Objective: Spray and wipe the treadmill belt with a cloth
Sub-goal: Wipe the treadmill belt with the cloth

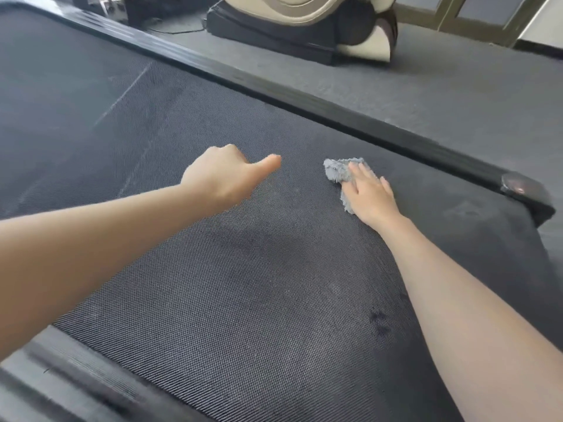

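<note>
Our R hand point(370, 193), grip spread flat, presses grey cloth point(336, 172) on treadmill belt point(243, 284); L hand point(222, 175) fisted, empty. We'd use even pressure, overlapping strokes.

The fluffy grey microfibre cloth point(336, 171) is lying mostly hidden under the right hand point(370, 193), whose flat fingers point(361, 172) are covering its middle. Only a frayed end and a strip beside the palm are showing. The left hand point(219, 175) is folding its fingers under, out of sight behind the knuckles. Both forearms are running off the picture's edges. The dark textured treadmill belt point(243, 269) is being cut off at the left and bottom. The black near side rail point(61, 376) is dissolving into blur. The cream and black rounded machine point(304, 22) is being cropped by the top edge, and the dark objects point(106, 4) left of it are too blurred to identify.
</note>
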A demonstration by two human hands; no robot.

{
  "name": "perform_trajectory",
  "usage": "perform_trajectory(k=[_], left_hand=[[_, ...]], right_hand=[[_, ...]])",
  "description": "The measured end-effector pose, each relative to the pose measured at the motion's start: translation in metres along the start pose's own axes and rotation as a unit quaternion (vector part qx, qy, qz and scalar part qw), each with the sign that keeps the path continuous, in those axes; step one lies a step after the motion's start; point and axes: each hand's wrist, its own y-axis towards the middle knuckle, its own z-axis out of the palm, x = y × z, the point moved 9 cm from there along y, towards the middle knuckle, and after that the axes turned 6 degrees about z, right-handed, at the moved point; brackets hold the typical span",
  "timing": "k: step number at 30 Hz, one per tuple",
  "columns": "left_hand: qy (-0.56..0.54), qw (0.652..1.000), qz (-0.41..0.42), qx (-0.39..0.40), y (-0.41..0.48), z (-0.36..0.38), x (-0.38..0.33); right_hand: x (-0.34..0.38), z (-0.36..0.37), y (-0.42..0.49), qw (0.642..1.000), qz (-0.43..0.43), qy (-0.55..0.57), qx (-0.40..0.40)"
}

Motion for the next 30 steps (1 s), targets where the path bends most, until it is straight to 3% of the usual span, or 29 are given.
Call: perform_trajectory(k=[3, 7, 12, 19, 23, 26, 30], left_hand=[[-0.012, 1.0, -0.006, -0.001, 0.003, -0.003, -0.003], [-0.008, 0.997, 0.038, -0.071, -0.002, -0.009, -0.016], [-0.058, 0.997, 0.043, 0.03, -0.006, 0.013, -0.013], [-0.063, 0.995, 0.064, 0.05, -0.012, 0.012, -0.016], [-0.065, 0.995, 0.068, 0.042, -0.019, 0.012, -0.01], [-0.062, 0.995, 0.068, 0.025, -0.024, 0.005, -0.006], [-0.046, 0.996, 0.069, 0.023, -0.031, -0.006, 0.0]], right_hand=[[-0.001, 0.0, 0.001, 1.0, 0.004, 0.002, -0.002], [-0.001, 0.0, 0.001, 1.0, 0.006, 0.005, -0.002], [-0.001, 0.001, 0.004, 1.0, 0.009, 0.0, 0.027], [0.045, -0.005, -0.004, 0.999, 0.005, 0.005, 0.034], [0.108, 0.017, -0.032, 0.993, -0.105, 0.026, 0.054], [0.143, 0.034, -0.092, 0.963, -0.254, 0.05, 0.077], [0.145, 0.04, -0.174, 0.921, -0.366, 0.028, 0.134]])
